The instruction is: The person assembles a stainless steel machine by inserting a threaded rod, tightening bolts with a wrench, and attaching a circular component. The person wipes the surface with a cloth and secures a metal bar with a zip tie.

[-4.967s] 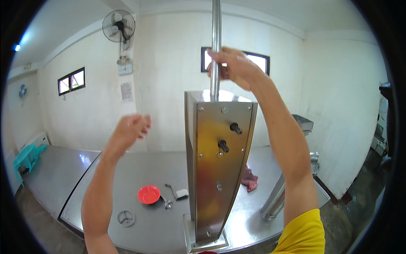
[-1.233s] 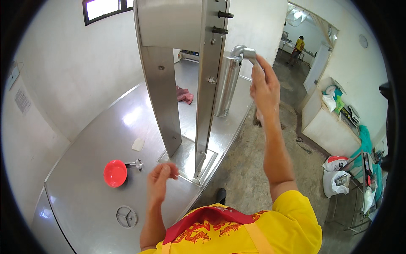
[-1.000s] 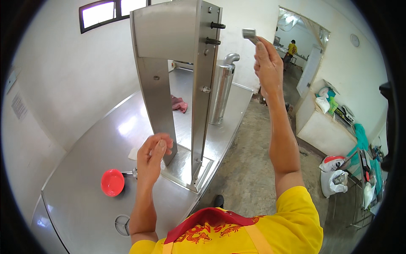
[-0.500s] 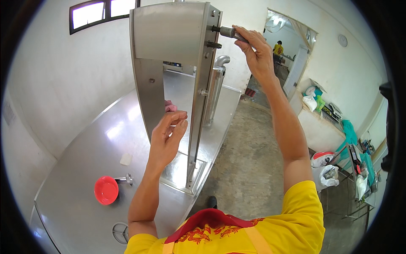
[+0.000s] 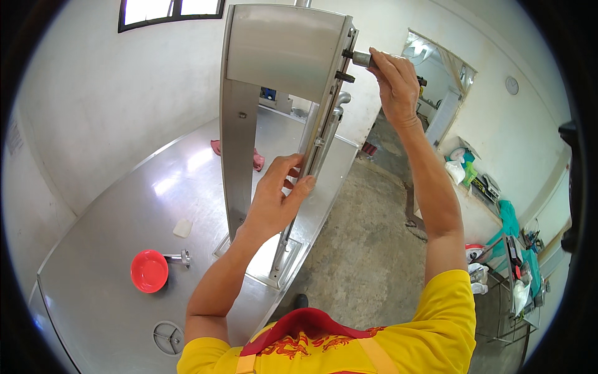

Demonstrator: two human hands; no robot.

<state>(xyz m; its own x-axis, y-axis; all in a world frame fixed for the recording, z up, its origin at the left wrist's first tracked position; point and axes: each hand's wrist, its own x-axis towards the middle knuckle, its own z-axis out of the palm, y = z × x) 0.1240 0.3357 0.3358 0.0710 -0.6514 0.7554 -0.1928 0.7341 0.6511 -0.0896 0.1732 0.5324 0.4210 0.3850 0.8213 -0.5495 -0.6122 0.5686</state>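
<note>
A tall stainless steel machine [image 5: 283, 53], which looks like an upright sausage stuffer, stands on the metal table [image 5: 103, 262]. My right hand [image 5: 398, 87] is raised at its upper right side, closed around the grey crank handle [image 5: 361, 59] fitted to the upper shaft. A second dark shaft [image 5: 344, 77] sticks out bare just below. Lower down, my left hand [image 5: 274, 199] grips the machine's right upright [image 5: 319, 140], its thumb on the near side and its fingers reaching round the edge. Behind the frame shows part of a pink cloth [image 5: 258, 160].
On the table at left lie a red bowl [image 5: 149, 272], a metal part with a flange [image 5: 180, 258], a white flat piece [image 5: 182, 227] and a spoked metal ring [image 5: 168, 338]. To the right are concrete floor [image 5: 355, 243], a doorway, and a cluttered rack [image 5: 523, 280].
My left hand has moved up and right from the frame's opening and closed on the right upright. My right hand stays on the crank handle. The whole view has shifted slightly.
</note>
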